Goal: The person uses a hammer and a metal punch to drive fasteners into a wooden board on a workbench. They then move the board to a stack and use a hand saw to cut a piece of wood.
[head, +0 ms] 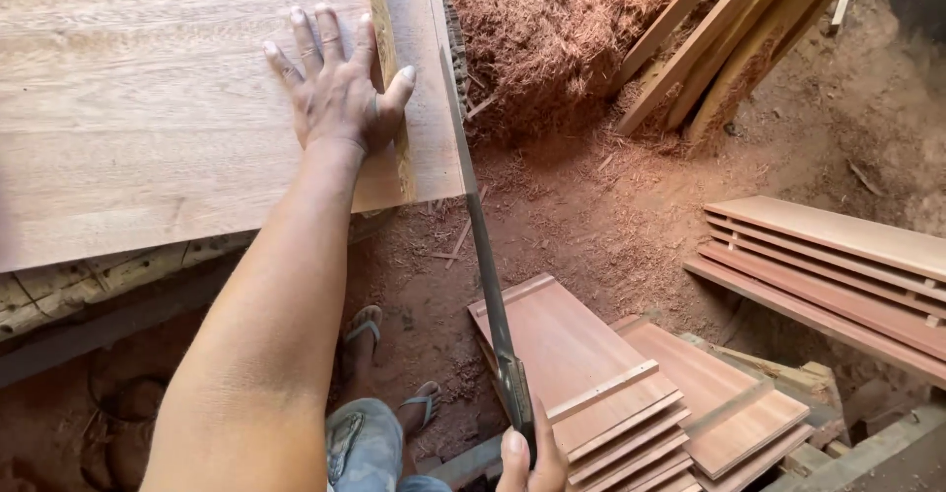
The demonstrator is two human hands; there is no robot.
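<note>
My left hand (340, 88) flat, fingers spread, pressing wooden panel (148, 108). My right hand (532, 464) grips handsaw (478, 226), blade against panel's right edge. Sawdust pile (552, 29) beyond panel.

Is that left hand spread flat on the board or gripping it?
Spread flat: the left hand lies palm-down with fingers fanned on the wooden board, not curled round its edge.

The broad board (148, 98) is pale tan with fine straight grain, and the saw (483, 246) crossing its edge is dull grey. The floor (591, 216) lies reddish-brown under sawdust, the stacked panels (611, 393) are warm pinkish-brown, and the sandals (367, 329) have light grey straps.
</note>
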